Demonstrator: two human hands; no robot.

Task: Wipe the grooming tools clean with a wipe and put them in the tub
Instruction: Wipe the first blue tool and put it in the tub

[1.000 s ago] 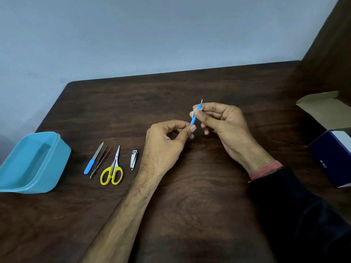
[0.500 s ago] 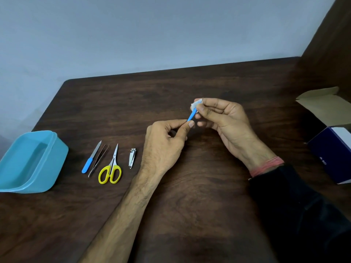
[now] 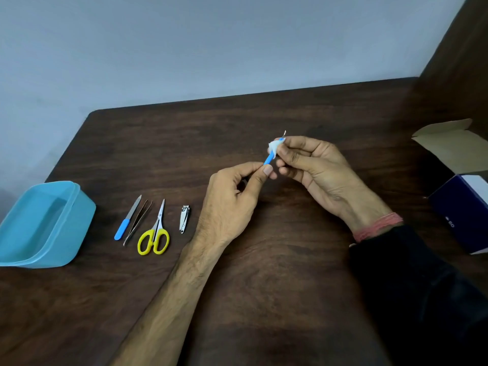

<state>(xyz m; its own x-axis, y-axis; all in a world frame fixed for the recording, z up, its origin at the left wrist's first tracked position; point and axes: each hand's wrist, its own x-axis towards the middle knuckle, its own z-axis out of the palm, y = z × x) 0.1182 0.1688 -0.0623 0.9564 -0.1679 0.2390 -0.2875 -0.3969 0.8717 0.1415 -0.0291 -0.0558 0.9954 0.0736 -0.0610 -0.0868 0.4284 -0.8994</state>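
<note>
Blue-handled tool pinched by left hand, right hand pinching wipe around it, tub at table's left edge

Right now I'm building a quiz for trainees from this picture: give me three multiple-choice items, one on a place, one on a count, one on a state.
1. Where is the blue tub?
A. At the table's left edge
B. Beside the box on the right
C. Between the hands

2. How many tools lie on the table in the row?
A. Two
B. Four
C. Six

3. What is the right hand doing?
A. Resting flat on the table
B. Pinching a white wipe around the blue-handled tool
C. Holding the scissors

Answers:
1 A, it sits far left.
2 B: nail file, tweezers, yellow scissors, nail clipper.
3 B, while the left hand pinches the handle's lower end.
</note>
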